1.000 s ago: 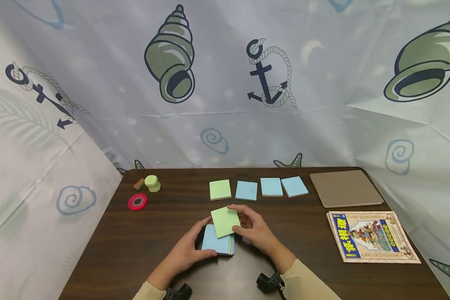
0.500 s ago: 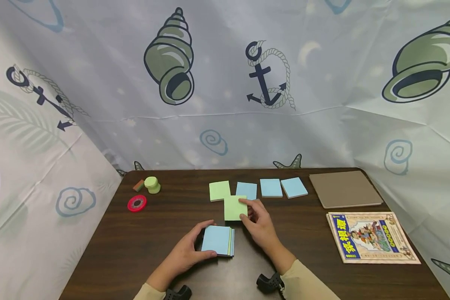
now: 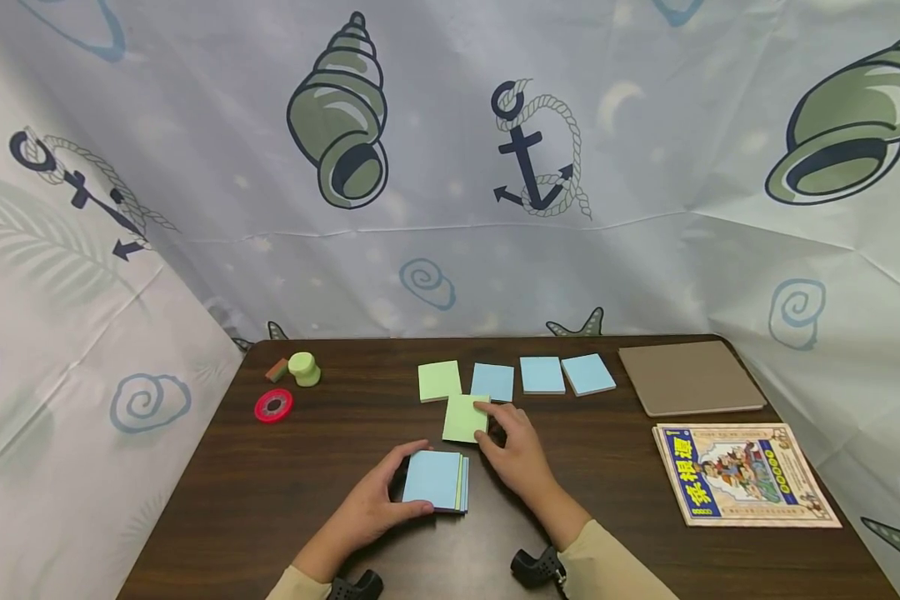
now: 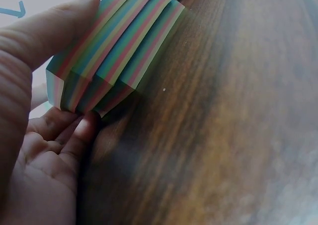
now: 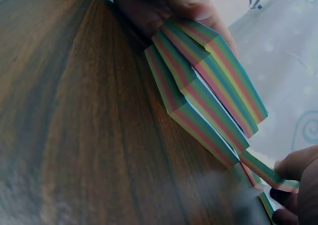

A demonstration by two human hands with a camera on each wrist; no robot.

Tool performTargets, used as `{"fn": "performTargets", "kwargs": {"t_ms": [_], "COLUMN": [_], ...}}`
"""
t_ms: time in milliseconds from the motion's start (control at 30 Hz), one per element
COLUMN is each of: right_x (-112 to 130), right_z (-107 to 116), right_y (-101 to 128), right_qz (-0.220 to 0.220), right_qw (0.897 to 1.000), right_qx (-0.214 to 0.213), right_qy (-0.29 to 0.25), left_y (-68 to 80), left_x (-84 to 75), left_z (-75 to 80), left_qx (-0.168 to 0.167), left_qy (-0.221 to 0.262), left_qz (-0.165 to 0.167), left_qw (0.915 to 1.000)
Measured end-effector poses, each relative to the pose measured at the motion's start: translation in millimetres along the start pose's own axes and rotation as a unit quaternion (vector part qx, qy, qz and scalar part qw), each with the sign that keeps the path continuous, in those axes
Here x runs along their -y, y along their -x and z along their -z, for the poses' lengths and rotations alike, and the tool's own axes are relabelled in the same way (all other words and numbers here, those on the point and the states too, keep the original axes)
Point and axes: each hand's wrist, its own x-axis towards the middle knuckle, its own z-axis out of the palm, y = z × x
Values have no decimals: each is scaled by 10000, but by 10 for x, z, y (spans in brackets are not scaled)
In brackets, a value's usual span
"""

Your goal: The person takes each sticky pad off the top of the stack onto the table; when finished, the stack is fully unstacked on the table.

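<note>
My left hand (image 3: 371,504) grips a stack of sticky note pads (image 3: 431,480), blue on top, between thumb and fingers. In the left wrist view, the stack (image 4: 112,48) shows several layers with rainbow-striped edges, stepped unevenly. Just beyond it, my right hand (image 3: 521,454) pinches a light green sticky note pad (image 3: 462,419) by its right edge. The right wrist view shows that pad's striped side (image 5: 263,168) between thumb and fingers. Behind it lie another green pad (image 3: 439,381) and three blue ones: the left (image 3: 492,381), the middle (image 3: 542,376) and the right, slightly turned (image 3: 588,374).
A brown flat board (image 3: 693,379) lies at the back right, with colourful printed booklets (image 3: 750,475) in front of it. At the back left stand a light green knobbed piece (image 3: 304,368), a small reddish-brown block (image 3: 277,370) and a red ring-shaped item (image 3: 273,405).
My right hand has carried the green pad off the top of the stack, away and to the right, then slightly back left. My left hand has stayed on the stack.
</note>
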Motion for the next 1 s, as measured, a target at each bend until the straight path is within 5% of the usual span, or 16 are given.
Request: {"fn": "performTargets", "kwargs": {"t_ms": [533, 1000], "right_x": [32, 32], "right_z": [-14, -14], "right_y": [31, 35], "right_qz": [567, 379], "right_qw": [9825, 9814], "right_qx": [515, 757], "right_qy": [1699, 1721], "left_y": [-1, -8], "left_x": [-6, -8], "left_z": [1, 3], "left_qx": [54, 25], "left_qy": [102, 11], "left_qz": [-20, -12], "left_qw": [9999, 10000]}}
